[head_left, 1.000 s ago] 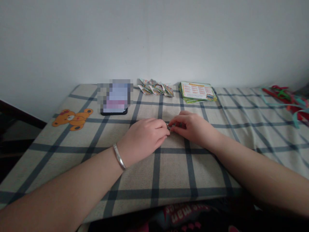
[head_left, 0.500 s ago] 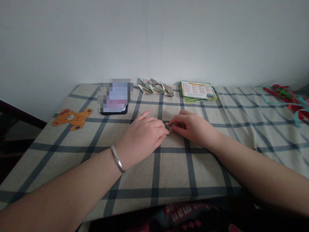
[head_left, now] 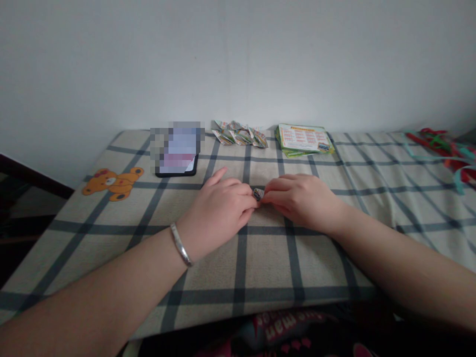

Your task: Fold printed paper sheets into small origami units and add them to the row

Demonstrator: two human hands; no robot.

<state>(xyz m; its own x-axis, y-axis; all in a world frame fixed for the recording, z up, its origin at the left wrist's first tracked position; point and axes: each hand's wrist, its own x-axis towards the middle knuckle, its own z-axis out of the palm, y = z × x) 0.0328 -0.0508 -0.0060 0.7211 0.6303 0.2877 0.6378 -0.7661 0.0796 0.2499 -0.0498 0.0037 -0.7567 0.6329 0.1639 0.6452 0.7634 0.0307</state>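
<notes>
Between the fingertips of both hands, just above the checked tablecloth, is a small piece of folded printed paper. My left hand, with a silver bangle at the wrist, pinches its left side; the little finger sticks out away from me. On the other side, my right hand has its fingers together and pinches the right edge of the paper. Most of the piece is covered by fingers, so its full shape cannot be made out.
Folded paper pieces lie by the wall, beside a stack of printed sheets. A phone with a blurred screen and an orange bear cutout are at left. Red and green ribbons lie far right on the checked tablecloth.
The right hand has turned slightly, its fingers now closer together over the paper's right edge. A little more of the paper shows between the hands. My left hand has barely moved.
</notes>
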